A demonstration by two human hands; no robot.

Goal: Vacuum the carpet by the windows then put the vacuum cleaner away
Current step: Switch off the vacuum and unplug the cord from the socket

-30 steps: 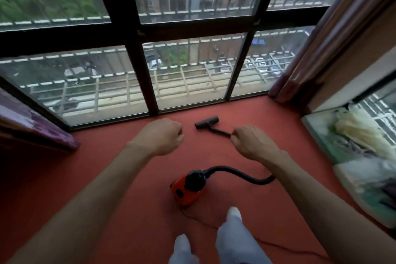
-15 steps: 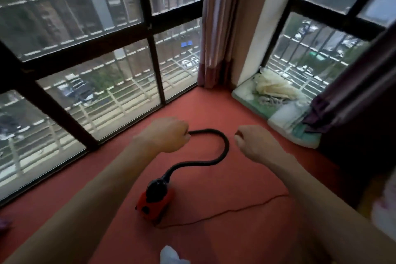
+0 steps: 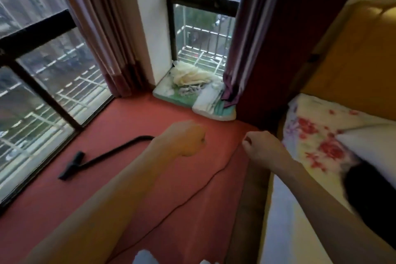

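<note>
Red carpet point(image 3: 128, 118) runs beside the windows point(image 3: 42, 92). Black vacuum nozzle point(image 3: 71, 166) lies on it near the glass. Left hand point(image 3: 184, 139) is curled round the vacuum hose point(image 3: 120, 150); right hand point(image 3: 263, 150), apart from it, pinches the thin cord point(image 3: 192, 195).

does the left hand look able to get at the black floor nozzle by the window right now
Probably yes. The floor nozzle lies on open carpet left of the left hand, with nothing between them. That hand is fisted, though, and the hose vanishes behind its wrist, so it may be holding that.
</note>
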